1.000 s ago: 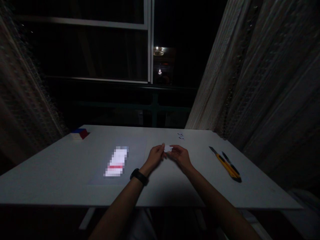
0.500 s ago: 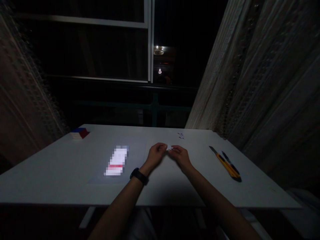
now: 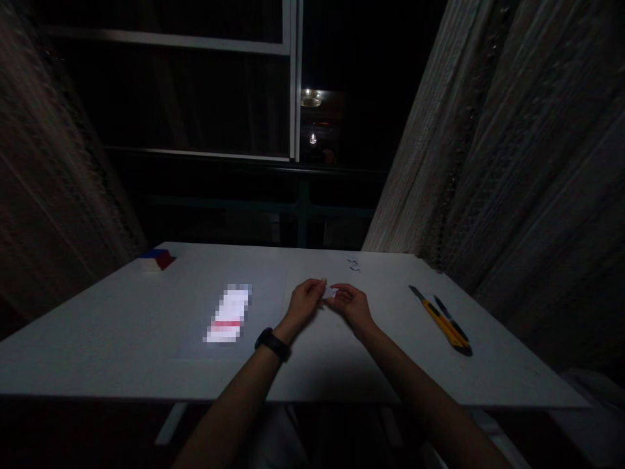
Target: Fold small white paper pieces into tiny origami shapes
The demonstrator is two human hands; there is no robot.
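A small white piece of paper [image 3: 329, 292] is pinched between my two hands just above the middle of the white table [image 3: 122, 339]. My left hand [image 3: 305, 301], with a dark watch on its wrist, closes its fingers on the paper's left side. My right hand [image 3: 352, 305] closes on the paper's right side. The room is very dim, so the paper's shape is hard to make out.
A lit phone screen [image 3: 227, 314] lies left of my hands. A yellow utility knife [image 3: 442, 322] and a dark pen [image 3: 451, 318] lie to the right. A colour cube [image 3: 155, 259] sits at the far left corner. Tiny paper scraps [image 3: 353, 264] lie beyond my hands. Curtains hang on both sides.
My hands have stayed in the same spot. The fingers have shifted slightly on the paper, which shows a little less than a second ago.
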